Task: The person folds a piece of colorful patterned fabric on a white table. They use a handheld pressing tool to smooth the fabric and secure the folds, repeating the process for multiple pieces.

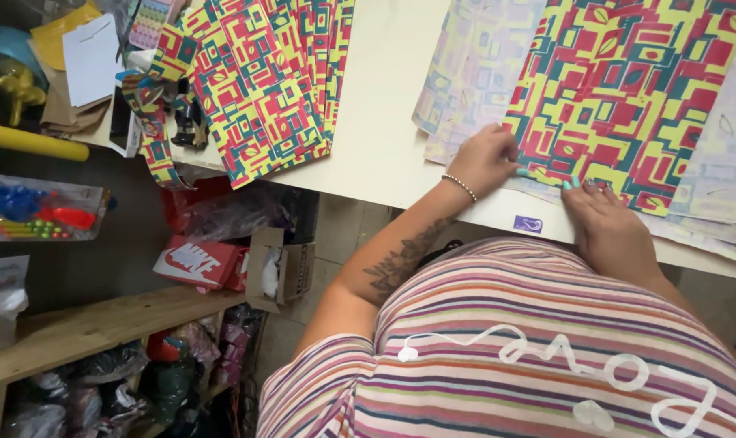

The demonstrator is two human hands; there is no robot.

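Patterned paper sheet [627, 89], in red, yellow and teal, lies flat on the cream desk [384, 122], spreading up and away from the fingers, atop paler reverse-side sheets [473, 73]. Both hands pin its near edge, seemingly to keep it from sliding: left hand [485, 158] with fingers [514, 154] curled down on the corner, right hand [607, 223] with fingers flattened, gripping nothing. Well left of them lies a fanned stack [262, 81] of matching sheets.

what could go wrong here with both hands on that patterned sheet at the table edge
The patterned sheet lies on loose pale sheets; pressing with the left hand and right hand might shift the stack and skew it. The sheets overhang the table edge and might crease. The fanned stack also overhangs and could slip off.
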